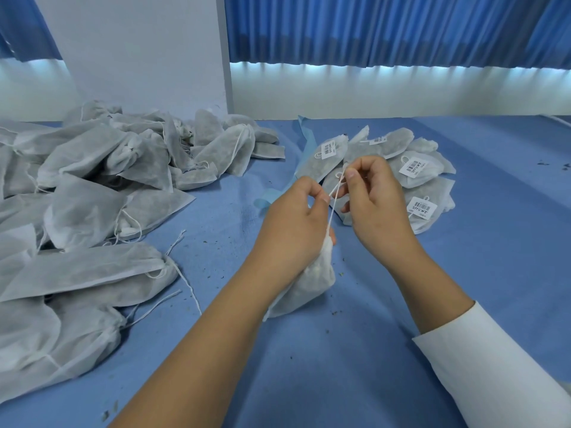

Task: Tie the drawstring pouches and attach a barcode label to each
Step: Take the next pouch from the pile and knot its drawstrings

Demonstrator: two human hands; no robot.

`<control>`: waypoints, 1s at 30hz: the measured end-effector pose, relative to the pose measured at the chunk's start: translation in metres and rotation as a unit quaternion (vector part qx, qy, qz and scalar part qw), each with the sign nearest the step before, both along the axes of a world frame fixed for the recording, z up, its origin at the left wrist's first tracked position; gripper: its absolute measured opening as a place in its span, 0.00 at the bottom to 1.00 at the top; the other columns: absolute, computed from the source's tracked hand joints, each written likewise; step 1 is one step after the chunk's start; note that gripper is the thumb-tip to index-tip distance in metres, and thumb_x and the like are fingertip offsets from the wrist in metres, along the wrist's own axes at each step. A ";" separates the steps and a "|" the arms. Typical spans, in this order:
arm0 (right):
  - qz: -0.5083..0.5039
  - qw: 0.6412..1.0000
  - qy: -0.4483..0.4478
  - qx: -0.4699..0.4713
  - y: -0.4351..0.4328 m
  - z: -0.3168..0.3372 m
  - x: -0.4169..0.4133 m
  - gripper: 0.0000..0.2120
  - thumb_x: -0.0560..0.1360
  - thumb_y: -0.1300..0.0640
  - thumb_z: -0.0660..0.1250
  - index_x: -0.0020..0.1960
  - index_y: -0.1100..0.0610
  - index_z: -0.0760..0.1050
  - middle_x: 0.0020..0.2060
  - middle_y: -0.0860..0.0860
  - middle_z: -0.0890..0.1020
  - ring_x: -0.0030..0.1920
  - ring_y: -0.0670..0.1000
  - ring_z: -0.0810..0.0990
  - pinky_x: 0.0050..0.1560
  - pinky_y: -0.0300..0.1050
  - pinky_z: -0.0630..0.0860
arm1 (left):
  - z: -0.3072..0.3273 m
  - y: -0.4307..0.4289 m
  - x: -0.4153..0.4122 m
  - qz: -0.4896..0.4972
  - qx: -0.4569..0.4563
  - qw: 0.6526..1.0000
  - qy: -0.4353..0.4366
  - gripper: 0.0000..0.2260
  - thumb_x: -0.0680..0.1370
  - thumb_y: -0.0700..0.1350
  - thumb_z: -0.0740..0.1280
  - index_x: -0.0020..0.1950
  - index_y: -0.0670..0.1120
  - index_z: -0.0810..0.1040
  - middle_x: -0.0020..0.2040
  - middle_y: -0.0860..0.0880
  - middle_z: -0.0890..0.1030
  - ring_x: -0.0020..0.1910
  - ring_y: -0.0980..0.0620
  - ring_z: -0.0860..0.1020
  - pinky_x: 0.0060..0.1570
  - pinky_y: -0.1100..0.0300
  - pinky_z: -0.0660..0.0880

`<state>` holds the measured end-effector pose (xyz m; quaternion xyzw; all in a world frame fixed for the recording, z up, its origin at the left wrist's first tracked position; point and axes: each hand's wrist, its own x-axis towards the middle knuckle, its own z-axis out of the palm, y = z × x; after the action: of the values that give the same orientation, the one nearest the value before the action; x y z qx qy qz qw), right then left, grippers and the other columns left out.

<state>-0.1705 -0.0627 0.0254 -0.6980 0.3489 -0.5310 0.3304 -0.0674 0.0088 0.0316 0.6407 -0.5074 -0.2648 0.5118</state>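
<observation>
A filled white drawstring pouch (309, 285) hangs under my left hand (296, 220), its bottom resting on the blue table (340, 366). My left hand grips the pouch's gathered neck and pinches the white drawstring (332, 208) between thumb and forefinger. My right hand (374, 199) pinches the upper end of the same string, which runs taut between the two hands. Beyond my hands lies a pile of tied pouches with barcode labels (414, 168).
A large heap of unlabelled white pouches (92, 186) with loose strings covers the left side of the table. A light blue strip (306, 140) lies under the labelled pile. Small dark crumbs dot the cloth. A white pillar and blue curtains stand behind.
</observation>
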 end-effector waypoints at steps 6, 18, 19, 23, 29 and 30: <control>-0.007 1.000 -0.019 0.007 0.000 0.003 -0.002 0.02 0.82 0.63 0.58 0.52 0.59 0.69 0.40 0.46 0.76 0.37 0.37 0.78 0.42 0.44 0.78 | 0.000 -0.004 -0.001 0.001 0.006 0.999 0.039 0.08 0.83 0.46 0.59 0.44 0.50 0.72 0.23 0.54 0.77 0.21 0.58 0.72 0.22 0.67 0.68; 0.152 0.984 0.018 -0.095 0.025 0.002 0.006 0.07 0.79 0.61 0.61 0.47 0.49 0.72 0.54 0.49 0.77 0.59 0.47 0.75 0.55 0.49 0.77 | 0.002 -0.010 0.049 0.208 -0.116 0.868 0.436 0.06 0.81 0.38 0.56 0.53 0.42 0.72 0.28 0.47 0.77 0.26 0.49 0.80 0.31 0.60 0.76; 0.157 0.982 0.021 -0.099 0.026 0.002 0.007 0.07 0.79 0.61 0.62 0.48 0.50 0.72 0.54 0.49 0.77 0.59 0.46 0.75 0.54 0.46 0.76 | 0.003 -0.010 0.052 0.206 -0.121 0.851 0.467 0.05 0.81 0.38 0.57 0.54 0.42 0.71 0.31 0.45 0.76 0.25 0.50 0.80 0.31 0.60 0.76; 0.181 0.975 0.056 -0.116 0.027 -0.002 0.009 0.07 0.79 0.64 0.63 0.48 0.53 0.73 0.55 0.50 0.76 0.59 0.43 0.74 0.53 0.36 0.73 | 0.003 -0.010 0.057 0.190 -0.133 0.783 0.577 0.05 0.83 0.38 0.58 0.51 0.42 0.73 0.43 0.45 0.76 0.25 0.54 0.81 0.26 0.62 0.77; 0.243 0.961 0.111 -0.067 0.031 -0.009 0.013 0.06 0.78 0.58 0.63 0.48 0.47 0.74 0.64 0.46 0.74 0.69 0.45 0.70 0.64 0.47 0.72 | 0.006 -0.014 0.056 0.176 -0.151 0.750 0.619 0.08 0.83 0.36 0.57 0.48 0.43 0.74 0.39 0.51 0.78 0.35 0.55 0.84 0.28 0.69 0.75; 0.260 0.958 0.114 -0.050 0.031 -0.010 0.014 0.06 0.79 0.58 0.63 0.47 0.47 0.74 0.64 0.45 0.74 0.70 0.44 0.69 0.65 0.48 0.72 | 0.009 -0.018 0.049 0.188 -0.163 0.745 0.619 0.11 0.84 0.37 0.56 0.44 0.47 0.73 0.41 0.52 0.78 0.41 0.55 0.85 0.31 0.72 0.74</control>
<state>-0.1566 -0.0312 0.0156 -0.8362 0.1643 -0.3601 0.3797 -0.0188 -0.0088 0.0405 0.3255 0.0156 -0.4148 0.8496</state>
